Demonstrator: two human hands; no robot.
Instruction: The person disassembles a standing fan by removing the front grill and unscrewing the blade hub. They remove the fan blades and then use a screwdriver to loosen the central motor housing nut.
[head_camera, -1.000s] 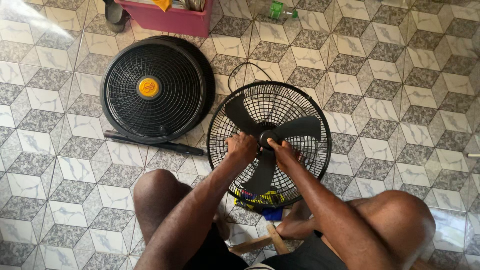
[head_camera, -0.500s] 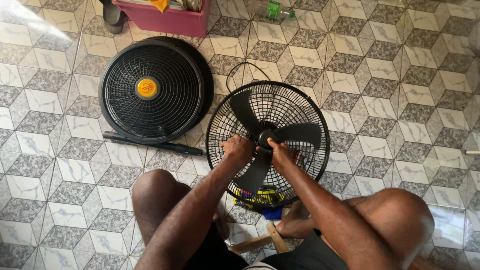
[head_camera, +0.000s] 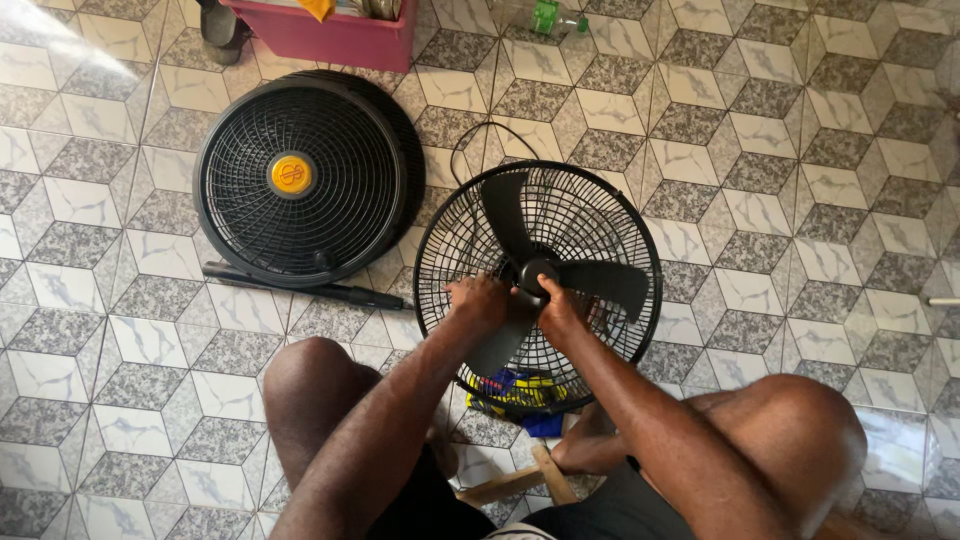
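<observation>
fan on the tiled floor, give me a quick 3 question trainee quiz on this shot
1. True or false: the front grille is still mounted over the fan blades.
2. Which hand is at the blade hub? A) left hand only B) right hand only C) both
3. Fill in: the badge at the grille's middle is ____.

Key: 1 false, it lies on the floor beside the rear cage. 2 C. 3 yellow.

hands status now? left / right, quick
Left hand: closed on a fan blade near the hub.
Right hand: fingers curled at the hub; grip cannot be told.
</observation>
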